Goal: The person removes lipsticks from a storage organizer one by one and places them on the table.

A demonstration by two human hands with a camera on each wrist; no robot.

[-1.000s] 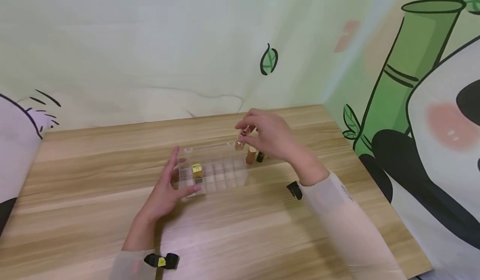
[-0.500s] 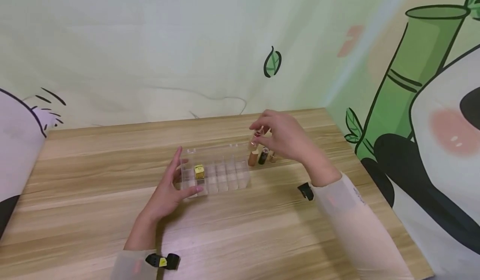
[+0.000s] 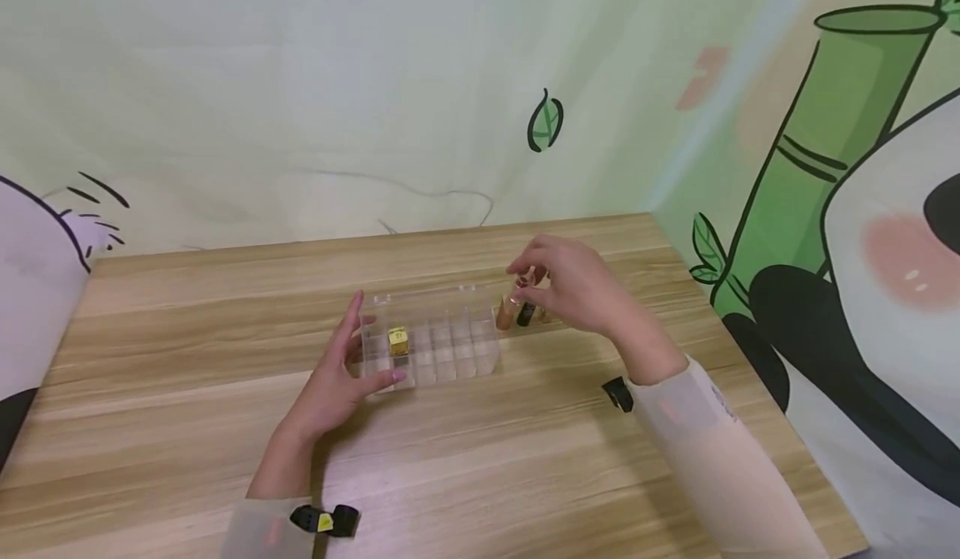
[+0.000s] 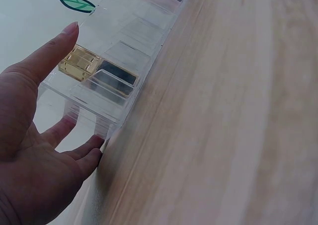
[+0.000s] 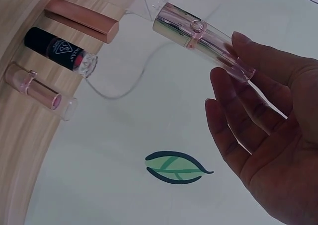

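A clear divided organizer (image 3: 446, 346) stands on the table, a gold-topped lipstick (image 3: 398, 341) upright in one of its compartments. My left hand (image 3: 337, 367) holds the organizer's left end, thumb along the near side and the other fingers at the end and back. In my right hand (image 3: 573, 284), thumb and fingertips pinch the clear cap of a shiny gold-pink lipstick (image 5: 194, 34). That lipstick is above the table, just beyond the organizer's right end. Three more lipsticks stand beneath it: a rose-gold one (image 5: 82, 19), a black one (image 5: 60, 50) and a pink one with a clear cap (image 5: 40, 91).
The wooden table (image 3: 450, 476) runs back to a wall (image 3: 300, 109) printed with cartoon leaves and a panda. Its right edge slopes away past my right forearm. Black camera straps (image 3: 325, 521) sit at the wrists.
My right hand has carried the gold-pink lipstick rightward from the organizer's back right corner, then lowered it toward the other lipsticks. My left hand stays at the organizer.
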